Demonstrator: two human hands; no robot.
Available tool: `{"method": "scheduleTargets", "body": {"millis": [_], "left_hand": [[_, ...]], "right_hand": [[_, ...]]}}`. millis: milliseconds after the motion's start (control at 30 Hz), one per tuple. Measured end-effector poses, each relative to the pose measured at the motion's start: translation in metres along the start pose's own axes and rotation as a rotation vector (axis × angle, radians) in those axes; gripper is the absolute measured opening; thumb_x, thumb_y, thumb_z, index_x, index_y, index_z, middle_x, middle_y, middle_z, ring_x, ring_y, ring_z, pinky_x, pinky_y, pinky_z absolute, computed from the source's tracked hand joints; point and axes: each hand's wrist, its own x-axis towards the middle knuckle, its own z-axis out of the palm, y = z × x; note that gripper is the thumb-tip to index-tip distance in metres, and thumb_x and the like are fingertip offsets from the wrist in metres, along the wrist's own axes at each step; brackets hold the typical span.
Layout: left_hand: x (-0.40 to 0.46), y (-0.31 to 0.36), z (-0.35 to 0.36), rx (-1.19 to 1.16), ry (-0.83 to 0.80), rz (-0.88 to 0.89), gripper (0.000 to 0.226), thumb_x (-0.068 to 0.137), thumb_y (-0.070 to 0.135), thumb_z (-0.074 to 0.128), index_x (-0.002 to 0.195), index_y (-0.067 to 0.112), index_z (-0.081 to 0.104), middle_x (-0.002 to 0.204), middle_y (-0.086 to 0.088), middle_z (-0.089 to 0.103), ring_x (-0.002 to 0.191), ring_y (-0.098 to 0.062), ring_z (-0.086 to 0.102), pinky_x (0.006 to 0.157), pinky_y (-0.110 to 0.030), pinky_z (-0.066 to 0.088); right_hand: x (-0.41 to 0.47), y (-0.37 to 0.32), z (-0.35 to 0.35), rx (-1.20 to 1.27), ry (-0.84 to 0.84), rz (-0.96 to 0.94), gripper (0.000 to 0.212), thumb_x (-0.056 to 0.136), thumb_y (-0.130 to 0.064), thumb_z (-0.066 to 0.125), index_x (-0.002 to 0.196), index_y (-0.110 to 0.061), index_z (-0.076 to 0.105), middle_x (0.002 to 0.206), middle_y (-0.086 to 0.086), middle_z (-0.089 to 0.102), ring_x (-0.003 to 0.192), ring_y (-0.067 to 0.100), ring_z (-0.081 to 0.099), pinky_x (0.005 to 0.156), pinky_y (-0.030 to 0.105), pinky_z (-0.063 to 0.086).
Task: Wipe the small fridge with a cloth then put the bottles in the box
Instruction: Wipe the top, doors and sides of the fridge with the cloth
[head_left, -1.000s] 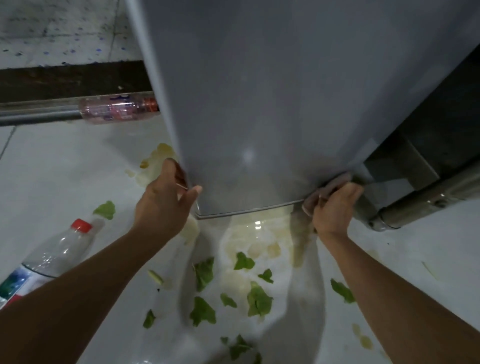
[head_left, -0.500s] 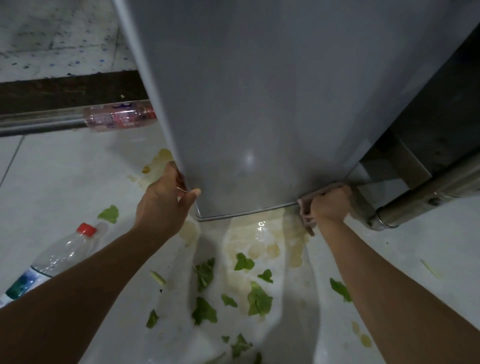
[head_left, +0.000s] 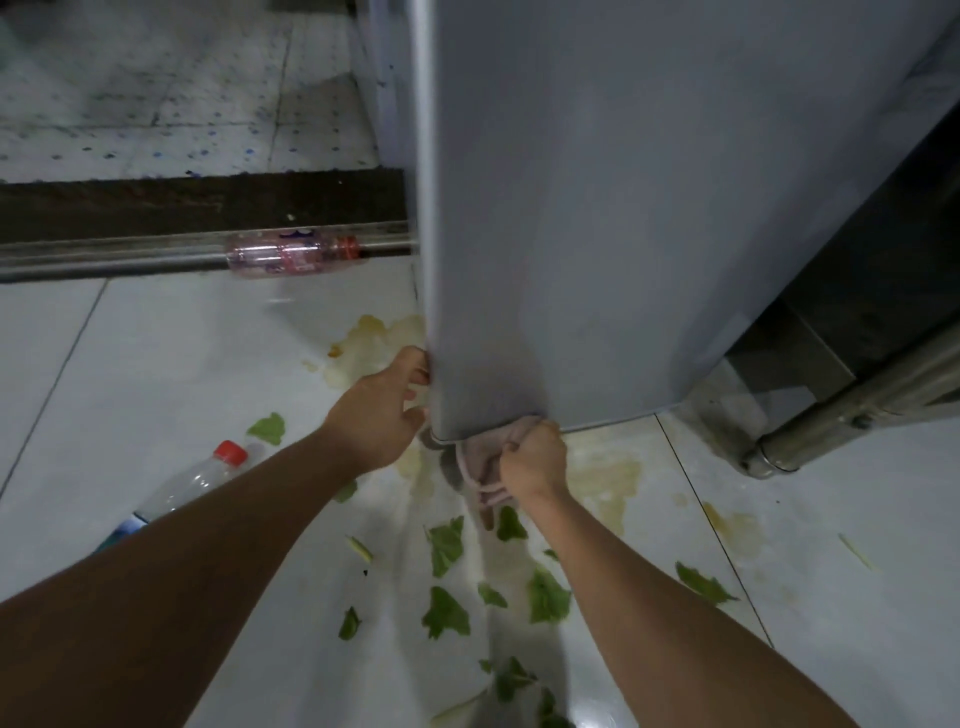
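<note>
The small grey fridge (head_left: 613, 208) stands on the white tiled floor, filling the upper right of the head view. My left hand (head_left: 387, 410) grips its lower left corner edge, fingers curled behind it. My right hand (head_left: 532, 460) clutches a pale pink cloth (head_left: 480, 467) and presses it against the fridge's bottom front edge near that same corner. A pink-tinted bottle with a red cap (head_left: 291, 255) lies on its side against a metal floor rail. A clear bottle with a red cap (head_left: 192, 483) lies on the floor, partly hidden by my left forearm.
Green leaf scraps (head_left: 447, 613) and yellowish spill stains (head_left: 608, 478) are scattered over the tiles in front of the fridge. A metal rail (head_left: 104, 260) runs along a dark threshold at left. A steel tube frame (head_left: 841, 415) sits close to the fridge's right.
My right hand slid the cloth leftward along the fridge's bottom edge, from the right corner to near the left corner. The view shifted right; my left hand stays on the left corner.
</note>
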Motion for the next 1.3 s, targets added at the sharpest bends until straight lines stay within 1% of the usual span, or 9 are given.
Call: {"method": "scheduleTargets", "body": {"millis": [100, 267, 400, 500, 633, 767, 967, 1200, 1300], "left_hand": [[-0.007, -0.003, -0.010, 0.038, -0.066, 0.019, 0.051, 0.089, 0.015, 0.057, 0.135, 0.024, 0.037, 0.135, 0.004, 0.054, 0.122, -0.017, 0.051, 0.097, -0.029, 0.041], [-0.021, -0.017, -0.029, 0.128, -0.081, -0.003, 0.052, 0.092, 0.018, 0.055, 0.139, 0.023, 0.035, 0.138, 0.002, 0.051, 0.124, -0.020, 0.049, 0.101, -0.035, 0.042], [-0.030, -0.028, -0.051, 0.131, -0.046, -0.057, 0.047, 0.091, 0.020, 0.056, 0.135, 0.020, 0.040, 0.133, -0.003, 0.054, 0.121, -0.022, 0.052, 0.099, -0.033, 0.042], [-0.047, -0.024, -0.067, 0.115, -0.086, -0.132, 0.045, 0.090, 0.021, 0.058, 0.132, 0.020, 0.043, 0.129, -0.004, 0.056, 0.118, -0.022, 0.053, 0.098, -0.034, 0.043], [-0.079, -0.002, -0.104, 0.123, -0.153, -0.201, 0.045, 0.089, 0.024, 0.059, 0.131, 0.023, 0.043, 0.126, 0.000, 0.057, 0.115, -0.019, 0.055, 0.098, -0.039, 0.043], [-0.111, 0.034, -0.169, 0.097, -0.170, -0.274, 0.044, 0.088, 0.028, 0.059, 0.129, 0.023, 0.044, 0.130, -0.001, 0.054, 0.116, -0.024, 0.055, 0.097, -0.041, 0.045], [-0.154, 0.098, -0.291, 0.095, -0.147, -0.321, 0.043, 0.089, 0.026, 0.058, 0.130, 0.022, 0.045, 0.128, 0.001, 0.058, 0.118, -0.018, 0.055, 0.094, -0.037, 0.048], [-0.186, 0.160, -0.422, 0.070, -0.091, -0.337, 0.044, 0.090, 0.025, 0.058, 0.132, 0.024, 0.044, 0.134, 0.004, 0.054, 0.119, -0.017, 0.054, 0.098, -0.034, 0.047], [-0.189, 0.173, -0.471, 0.056, -0.080, -0.300, 0.047, 0.090, 0.027, 0.058, 0.133, 0.025, 0.041, 0.134, 0.005, 0.053, 0.119, -0.015, 0.053, 0.097, -0.032, 0.046]], "right_hand": [[-0.020, -0.010, 0.017, -0.057, -0.109, -0.071, 0.015, 0.083, 0.001, 0.046, 0.095, -0.008, 0.048, 0.108, 0.019, 0.061, 0.104, 0.032, 0.059, 0.083, 0.031, 0.043], [-0.038, -0.024, 0.020, -0.180, -0.134, -0.150, 0.018, 0.085, -0.001, 0.045, 0.100, -0.011, 0.045, 0.109, 0.016, 0.060, 0.103, 0.032, 0.058, 0.081, 0.031, 0.044], [-0.044, -0.037, 0.003, -0.288, -0.178, -0.248, 0.017, 0.085, 0.000, 0.042, 0.096, -0.013, 0.042, 0.089, 0.005, 0.055, 0.091, 0.032, 0.056, 0.068, 0.029, 0.035], [-0.059, -0.059, -0.016, -0.350, -0.223, -0.233, 0.028, 0.089, -0.001, 0.042, 0.115, -0.006, 0.046, 0.104, 0.012, 0.060, 0.100, 0.032, 0.058, 0.070, 0.027, 0.035], [-0.093, -0.106, -0.050, -0.403, -0.312, -0.242, 0.033, 0.090, -0.002, 0.044, 0.123, -0.006, 0.046, 0.116, 0.013, 0.059, 0.108, 0.028, 0.057, 0.082, 0.027, 0.042], [-0.132, -0.167, -0.091, -0.457, -0.378, -0.263, 0.035, 0.091, -0.002, 0.045, 0.125, -0.006, 0.049, 0.120, 0.011, 0.056, 0.114, 0.026, 0.054, 0.098, 0.034, 0.045], [-0.194, -0.278, -0.156, -0.461, -0.432, -0.322, 0.039, 0.093, -0.002, 0.042, 0.132, -0.007, 0.046, 0.119, 0.013, 0.056, 0.111, 0.026, 0.055, 0.095, 0.033, 0.046], [-0.250, -0.409, -0.219, -0.371, -0.408, -0.359, 0.028, 0.091, 0.002, 0.040, 0.112, -0.010, 0.055, 0.103, 0.008, 0.061, 0.098, 0.020, 0.059, 0.077, 0.019, 0.042], [-0.263, -0.459, -0.231, -0.379, -0.353, -0.383, 0.033, 0.092, -0.001, 0.042, 0.121, -0.011, 0.053, 0.112, 0.009, 0.061, 0.103, 0.021, 0.059, 0.084, 0.022, 0.043]]}}
